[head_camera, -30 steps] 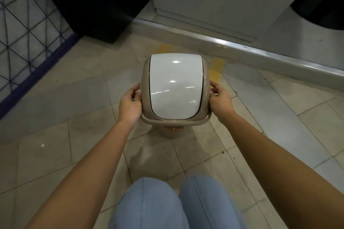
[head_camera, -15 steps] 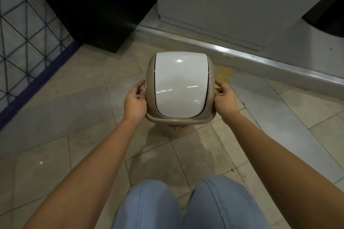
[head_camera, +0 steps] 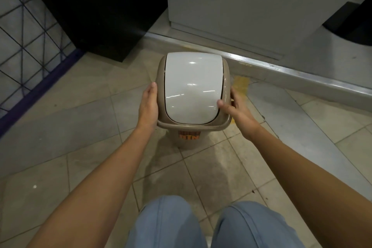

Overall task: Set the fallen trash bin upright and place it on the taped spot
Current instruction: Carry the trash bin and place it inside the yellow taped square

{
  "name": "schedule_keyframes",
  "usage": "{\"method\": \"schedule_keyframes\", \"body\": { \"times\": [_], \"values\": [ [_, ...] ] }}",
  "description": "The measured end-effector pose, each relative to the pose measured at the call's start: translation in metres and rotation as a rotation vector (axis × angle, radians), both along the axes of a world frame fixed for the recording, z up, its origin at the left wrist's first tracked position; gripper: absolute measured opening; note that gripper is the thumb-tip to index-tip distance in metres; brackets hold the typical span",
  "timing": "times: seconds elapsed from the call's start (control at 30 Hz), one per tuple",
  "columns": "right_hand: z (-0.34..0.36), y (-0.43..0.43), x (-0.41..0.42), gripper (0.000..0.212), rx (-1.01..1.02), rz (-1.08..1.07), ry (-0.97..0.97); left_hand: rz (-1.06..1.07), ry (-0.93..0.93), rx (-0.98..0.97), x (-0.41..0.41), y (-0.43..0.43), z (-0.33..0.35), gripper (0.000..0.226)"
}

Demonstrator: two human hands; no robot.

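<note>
The trash bin (head_camera: 193, 90) stands upright on the tiled floor, a beige body with a white swing lid and an orange label on its near side. My left hand (head_camera: 149, 106) lies flat against the bin's left rim with its fingers straight. My right hand (head_camera: 238, 113) holds the right rim, thumb resting on the lid's near right corner. Yellow tape (head_camera: 241, 84) shows on the floor just right of the bin, and the bin hides the rest of it.
A raised metal-edged step (head_camera: 302, 74) runs behind the bin, with a white cabinet (head_camera: 241, 6) on it. A black box (head_camera: 96, 12) stands at the back left beside a wire grid panel (head_camera: 26, 46). My knees (head_camera: 211, 225) are at the bottom edge.
The bin has moved slightly away from me towards the step. My left fingers have uncurled from the rim and lie straight, and my right thumb has come onto the lid.
</note>
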State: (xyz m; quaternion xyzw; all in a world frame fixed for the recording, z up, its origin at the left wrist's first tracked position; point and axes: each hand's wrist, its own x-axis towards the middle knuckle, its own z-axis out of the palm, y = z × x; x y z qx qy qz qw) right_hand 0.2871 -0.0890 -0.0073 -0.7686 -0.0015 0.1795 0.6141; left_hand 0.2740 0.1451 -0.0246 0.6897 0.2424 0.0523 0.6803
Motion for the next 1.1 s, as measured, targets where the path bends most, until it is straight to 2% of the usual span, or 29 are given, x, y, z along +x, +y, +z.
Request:
{"method": "schedule_keyframes", "body": {
  "times": [0.1,0.17,0.53,0.6,0.73,0.83,1.1],
  "values": [
    [-0.002,0.005,0.002,0.13,-0.029,0.054,0.003,-0.034,-0.022,-0.033,0.001,-0.006,0.002,0.077],
    [-0.005,0.007,0.004,0.136,-0.011,0.038,0.011,-0.045,-0.028,-0.019,0.0,-0.007,0.001,0.082],
    [0.003,0.01,0.019,0.14,-0.02,0.053,0.018,-0.045,-0.062,0.01,0.024,-0.006,0.002,0.072],
    [0.004,0.01,0.022,0.135,-0.025,0.059,0.008,-0.041,-0.069,0.003,0.026,-0.006,0.004,0.076],
    [0.007,0.014,0.026,0.142,-0.042,0.05,0.022,-0.052,-0.069,0.01,0.029,-0.003,0.004,0.09],
    [0.01,0.015,0.027,0.137,-0.046,0.04,0.009,-0.044,-0.068,0.013,0.031,0.0,0.004,0.09],
    [0.008,0.015,0.023,0.148,-0.057,0.037,0.051,-0.04,-0.086,0.037,0.026,-0.002,-0.001,0.087]
  ]
}}
